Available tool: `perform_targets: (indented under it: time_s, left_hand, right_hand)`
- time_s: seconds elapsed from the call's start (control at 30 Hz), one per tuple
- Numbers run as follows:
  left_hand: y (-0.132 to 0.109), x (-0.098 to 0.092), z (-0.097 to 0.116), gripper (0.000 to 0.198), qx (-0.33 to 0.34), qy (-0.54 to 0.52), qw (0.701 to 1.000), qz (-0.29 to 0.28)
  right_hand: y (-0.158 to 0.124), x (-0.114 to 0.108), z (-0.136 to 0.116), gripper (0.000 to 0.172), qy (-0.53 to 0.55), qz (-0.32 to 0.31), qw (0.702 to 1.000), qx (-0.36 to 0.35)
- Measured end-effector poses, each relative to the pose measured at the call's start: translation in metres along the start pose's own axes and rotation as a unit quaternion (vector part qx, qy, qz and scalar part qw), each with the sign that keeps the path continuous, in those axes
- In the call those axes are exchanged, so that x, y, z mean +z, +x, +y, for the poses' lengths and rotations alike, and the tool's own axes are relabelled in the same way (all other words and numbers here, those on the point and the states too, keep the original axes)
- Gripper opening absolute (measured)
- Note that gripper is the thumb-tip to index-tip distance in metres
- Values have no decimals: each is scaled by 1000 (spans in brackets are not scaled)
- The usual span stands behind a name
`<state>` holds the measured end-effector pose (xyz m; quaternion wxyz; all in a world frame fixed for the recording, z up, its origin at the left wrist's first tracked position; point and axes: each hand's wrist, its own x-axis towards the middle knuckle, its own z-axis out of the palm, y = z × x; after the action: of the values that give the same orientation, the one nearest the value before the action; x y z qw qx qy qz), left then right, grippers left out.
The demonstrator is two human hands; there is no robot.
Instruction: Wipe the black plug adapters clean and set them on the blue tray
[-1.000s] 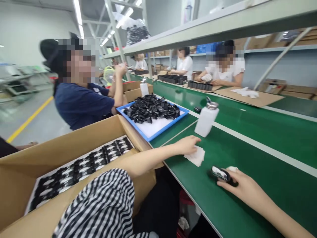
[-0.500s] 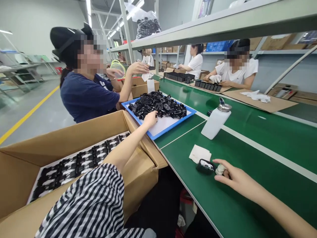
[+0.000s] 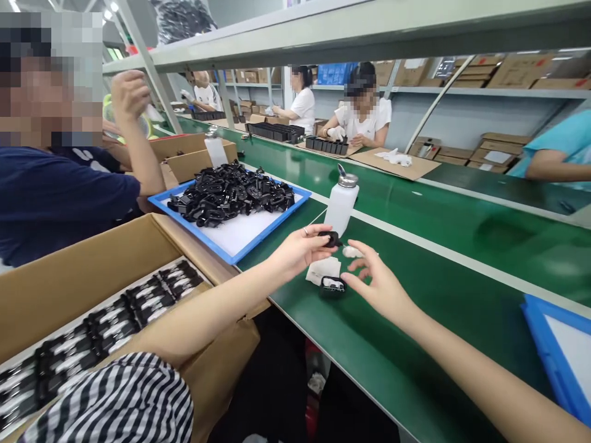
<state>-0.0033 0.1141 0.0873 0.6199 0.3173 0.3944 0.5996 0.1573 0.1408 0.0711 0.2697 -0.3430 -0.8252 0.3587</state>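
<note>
1. My left hand (image 3: 299, 251): fingers closed, pinching a small black plastic piece (image 3: 330, 239) just beside a white plastic bottle (image 3: 340, 208) with a metal cap.
2. My right hand (image 3: 379, 284): open, fingers curved, near a white cloth wad (image 3: 353, 251).
3. A glossy black case (image 3: 332, 287) on a folded white wipe (image 3: 323, 269), on the green bench mat (image 3: 438, 320).
4. A blue-rimmed tray (image 3: 194, 231) heaped with angular black parts (image 3: 231, 192).

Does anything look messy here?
Yes. The black plastic parts in the blue tray lie in a jumbled heap, but the ones in the cardboard box sit in neat rows. One black part lies alone on the green belt near the right hand, and the left hand holds a small black piece.
</note>
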Motion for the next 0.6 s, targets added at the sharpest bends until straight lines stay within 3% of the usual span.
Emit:
perform_targets:
  time_s: [0.1,0.2,0.33,0.43,0.53,0.6]
  left_hand:
    - [-7,11,-14,8,-72,-47,996,-21]
    - [-10,15,-20,7,-70,-22,996,-55]
    - [-11,16,-20,7,-17,2,998,-55]
    - [-11,17,-21,9,-36,-21,998,-39]
    - [-11,18,-24,6,-45,5,998,-37]
    - [-11,17,-23,6,-35,77,996,-35]
  right_hand:
    - [-2,3,-1,39,-49,46,997,-50]
    - [-4,4,-1,27,-8,61,997,-37]
    - [-7,4,-6,38,57,28,998,-27]
    - [-8,3,-14,50,13,18,998,-56]
    - [-7,1,-21,35,-68,85,991,-79]
    - [-5,0,-23,23,-109,119,982,-103]
